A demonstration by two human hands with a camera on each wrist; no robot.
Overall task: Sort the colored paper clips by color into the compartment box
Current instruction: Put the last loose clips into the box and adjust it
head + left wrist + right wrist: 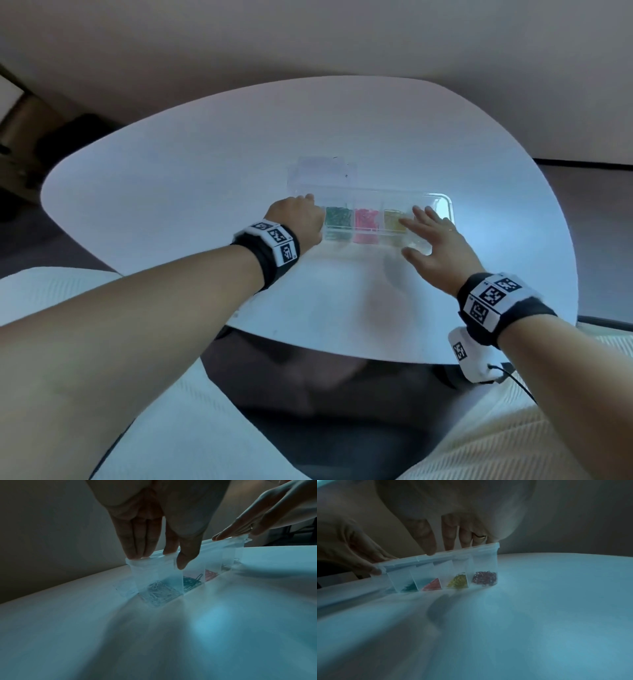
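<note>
White rounded table; the clear compartment box sits at its centre, long axis left to right, lid apparently down over the compartments. A second clear plastic piece lies touching the box at its 11 o'clock; what it is cannot be told.

Left end: left hand on the box's 9 o'clock end. In the left wrist view its fingers are straight, tips pressing on the lid edge, thumb down the near wall. Nothing is enclosed in the hand.

Compartments, left to right:
- silver clips, under the left hand
- green clips
- pink-red clips
- yellow clips
- dark purple clips, at the 3 o'clock end

Each colour keeps to its own compartment. No loose clips visible on the table.

Right end: right hand spread flat over the 3 o'clock end. Its fingers are extended, tips on the lid, ring on one finger. It grips nothing.

Judgement: sorting looks finished; the step in hand is pressing the lid closed. Next move likely calls for even downward pressure along the front edge until the catch seats, keeping the box flat so clips don't jump the dividers. Whether the latch has engaged cannot be told.
</note>
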